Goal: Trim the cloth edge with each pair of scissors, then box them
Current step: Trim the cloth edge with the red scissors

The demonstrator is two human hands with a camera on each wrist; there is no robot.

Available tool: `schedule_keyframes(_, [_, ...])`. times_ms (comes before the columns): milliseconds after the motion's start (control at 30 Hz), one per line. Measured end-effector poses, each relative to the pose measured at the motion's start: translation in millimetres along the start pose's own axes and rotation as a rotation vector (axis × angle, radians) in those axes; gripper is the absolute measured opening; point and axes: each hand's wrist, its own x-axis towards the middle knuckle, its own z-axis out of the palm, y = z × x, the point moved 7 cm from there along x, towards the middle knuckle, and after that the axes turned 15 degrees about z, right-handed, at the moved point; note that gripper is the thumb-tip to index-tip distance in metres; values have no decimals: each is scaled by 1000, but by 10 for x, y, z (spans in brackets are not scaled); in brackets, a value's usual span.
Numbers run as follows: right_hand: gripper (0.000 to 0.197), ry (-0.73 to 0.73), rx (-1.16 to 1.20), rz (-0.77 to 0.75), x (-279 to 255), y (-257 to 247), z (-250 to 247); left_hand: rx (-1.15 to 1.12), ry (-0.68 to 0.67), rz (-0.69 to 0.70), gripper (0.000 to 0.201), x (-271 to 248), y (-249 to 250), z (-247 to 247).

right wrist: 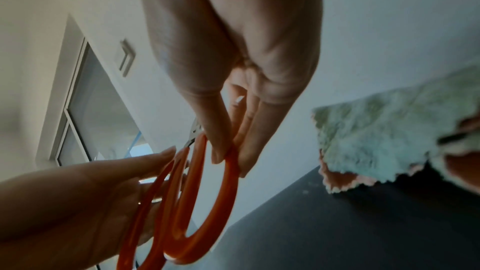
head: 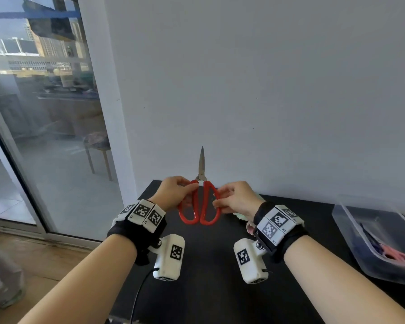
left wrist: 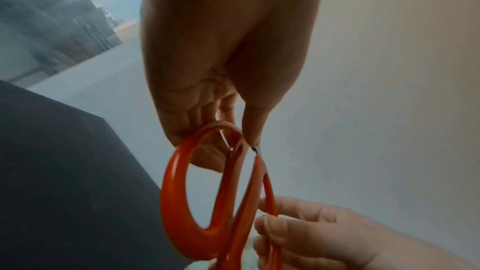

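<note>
Red-handled scissors (head: 201, 204) stand upright above the black table (head: 208, 265), steel blades together and pointing up. My left hand (head: 185, 188) grips the left handle loop; thumb and fingers curl round it (left wrist: 226, 128). My right hand (head: 222, 199) pinches the right loop between thumb and fingers (right wrist: 228, 151). The handle loops (right wrist: 215, 202) lie close together. A pale green cloth (right wrist: 384, 126) with a pink scalloped edge lies on the table behind my right hand, mostly hidden in the head view.
A clear plastic box (head: 347, 239) sits at the table's right side with dark and pink scissors (head: 393, 253) inside. A grey wall stands right behind the table. A glass sliding door (head: 45, 136) is off the table's left edge.
</note>
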Motion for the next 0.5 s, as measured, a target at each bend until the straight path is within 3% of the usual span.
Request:
schedule_keyframes(133, [26, 21, 31, -45, -156, 35, -379, -19, -52, 93, 8, 67, 202, 361])
schedule_keyframes(267, [30, 51, -6, -97, -212, 73, -655, -128, -49, 113, 14, 150, 273, 653])
schedule_keyframes(500, [20, 86, -12, -191, -143, 5, -913, -154, -53, 153, 15, 350, 328, 923])
